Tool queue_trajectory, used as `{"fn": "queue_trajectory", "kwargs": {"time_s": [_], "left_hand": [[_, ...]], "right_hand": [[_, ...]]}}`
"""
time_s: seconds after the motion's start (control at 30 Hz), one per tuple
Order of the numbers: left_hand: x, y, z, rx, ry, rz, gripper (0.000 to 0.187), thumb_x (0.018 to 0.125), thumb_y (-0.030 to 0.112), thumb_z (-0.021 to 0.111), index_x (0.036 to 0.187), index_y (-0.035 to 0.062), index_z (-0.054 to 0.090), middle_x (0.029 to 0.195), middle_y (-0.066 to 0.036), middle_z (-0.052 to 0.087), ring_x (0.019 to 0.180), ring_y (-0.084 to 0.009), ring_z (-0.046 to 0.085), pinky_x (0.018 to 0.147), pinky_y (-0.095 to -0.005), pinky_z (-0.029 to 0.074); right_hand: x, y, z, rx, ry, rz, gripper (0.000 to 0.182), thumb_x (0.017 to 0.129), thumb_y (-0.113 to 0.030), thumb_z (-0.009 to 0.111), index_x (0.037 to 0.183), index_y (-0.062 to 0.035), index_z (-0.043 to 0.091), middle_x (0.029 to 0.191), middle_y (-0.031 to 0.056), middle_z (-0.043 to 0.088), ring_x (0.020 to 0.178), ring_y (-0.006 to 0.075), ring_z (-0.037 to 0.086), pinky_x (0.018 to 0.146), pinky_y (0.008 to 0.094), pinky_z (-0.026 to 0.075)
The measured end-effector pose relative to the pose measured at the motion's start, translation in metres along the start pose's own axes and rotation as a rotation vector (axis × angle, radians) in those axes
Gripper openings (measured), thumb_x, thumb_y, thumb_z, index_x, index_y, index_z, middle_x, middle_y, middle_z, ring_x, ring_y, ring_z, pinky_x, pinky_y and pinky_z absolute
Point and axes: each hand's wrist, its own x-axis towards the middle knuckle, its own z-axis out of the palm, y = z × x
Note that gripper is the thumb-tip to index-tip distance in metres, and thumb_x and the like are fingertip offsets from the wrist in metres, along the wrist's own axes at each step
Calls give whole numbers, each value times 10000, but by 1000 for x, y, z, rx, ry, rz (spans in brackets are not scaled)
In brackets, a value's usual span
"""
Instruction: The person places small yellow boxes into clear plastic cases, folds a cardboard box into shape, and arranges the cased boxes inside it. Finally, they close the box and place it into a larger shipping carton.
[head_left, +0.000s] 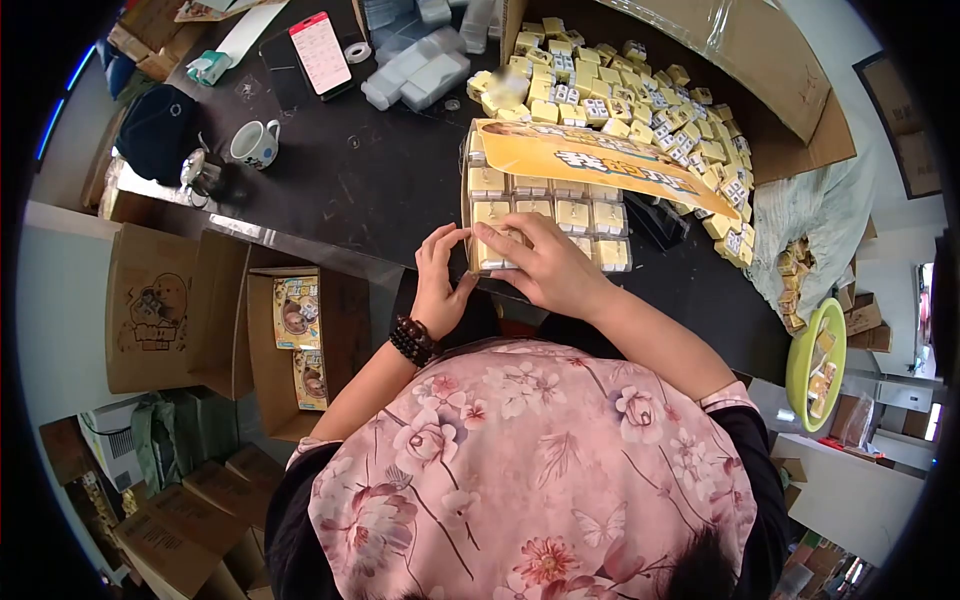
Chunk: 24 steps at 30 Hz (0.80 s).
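Note:
On the dark table in front of me stands a clear plastic case (612, 222), its rows filled with small pale-yellow boxes. A yellow printed card (600, 162) with large lettering lies slanted over its far part. My right hand (552, 262) reaches over the near left corner of the case, thumb and fingers closed around a small yellow box (494, 250) there; the fingers partly hide it. Against the left side of that corner is my left hand (438, 282), fingers apart, the fingertips touching or nearly touching the case.
A big cardboard box (800, 90) lies tipped behind, small yellow boxes (640, 100) spilling out. Farther left are plastic cases (418, 72), a phone (320, 55), a mug (255, 145) and a dark cap (157, 130). A carton (262, 340) stands below left, a green basin (797, 375) at right.

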Motion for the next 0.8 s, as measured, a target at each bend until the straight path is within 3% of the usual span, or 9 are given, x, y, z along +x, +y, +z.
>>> {"fn": "queue_trajectory", "kwargs": {"time_s": [0.1, 0.17, 0.23, 0.27, 0.33, 0.4, 0.47, 0.73, 0.8], "left_hand": [[0, 0, 1, 11, 8, -2, 608, 768, -34, 665, 1331, 87, 471, 1408, -184, 399, 1299, -373, 363, 1102, -455, 305], [-3, -1, 1, 34, 49, 22, 603, 770, -19, 669, 1331, 86, 472, 1397, -183, 406, 1285, -374, 374, 1098, -457, 306], [-5, 5, 1, 85, 128, 124, 589, 770, 17, 683, 1320, 82, 483, 1370, -178, 424, 1253, -369, 395, 1074, -458, 319], [-7, 11, -1, 112, 164, 201, 579, 768, 39, 694, 1310, 79, 494, 1355, -173, 434, 1236, -363, 406, 1055, -456, 331], [0, 31, -4, 293, 80, 325, 578, 750, 148, 755, 1284, 88, 541, 1319, -145, 455, 1208, -333, 417, 1015, -448, 332], [8, 45, 4, 439, 31, 373, 575, 755, 266, 783, 1268, 107, 580, 1312, -115, 464, 1204, -318, 418, 1014, -445, 311], [12, 40, 8, 496, 22, 413, 558, 764, 277, 777, 1262, 108, 590, 1312, -99, 468, 1195, -311, 421, 1004, -444, 313], [17, 29, -16, 497, -48, 407, 533, 762, 220, 779, 1238, 86, 579, 1265, -74, 486, 1124, -287, 451, 968, -414, 340], [19, 26, -23, 423, -69, 379, 573, 737, 192, 803, 1234, 68, 547, 1267, -106, 473, 1140, -318, 452, 983, -426, 355]], "right_hand": [[-2, -2, 0, 2, 9, 12, 627, 791, -84, 758, 1376, -127, 536, 1182, 120, 501, 1048, 310, 542, 883, 393, 489], [-6, -7, -6, 226, 10, 110, 609, 824, -43, 730, 1391, -125, 524, 1225, 115, 471, 1094, 282, 536, 926, 361, 479], [-7, -15, -19, 471, 231, 260, 628, 854, -7, 697, 1429, -88, 459, 1283, 90, 446, 1159, 235, 513, 999, 327, 435], [-10, -8, -16, 768, 399, 334, 673, 871, -7, 690, 1461, -34, 366, 1330, 87, 452, 1234, 211, 478, 1057, 317, 384], [-16, 2, -27, 863, 506, 364, 679, 873, -1, 690, 1449, 7, 331, 1358, 88, 462, 1274, 203, 458, 1075, 332, 370], [-27, 5, -32, 899, 503, 385, 653, 871, -13, 702, 1424, 9, 355, 1359, 99, 478, 1287, 206, 456, 1080, 341, 371], [-41, 8, -25, 1002, 442, 437, 645, 867, -22, 711, 1413, -7, 369, 1343, 93, 484, 1269, 199, 470, 1080, 343, 373], [-69, 27, -24, 921, 435, 494, 629, 842, -27, 739, 1379, -55, 412, 1339, 77, 464, 1240, 192, 483, 1055, 338, 396], [-67, 21, -31, 615, 258, 431, 631, 831, -51, 756, 1375, -77, 437, 1292, 73, 480, 1180, 197, 515, 1020, 341, 431]]}}
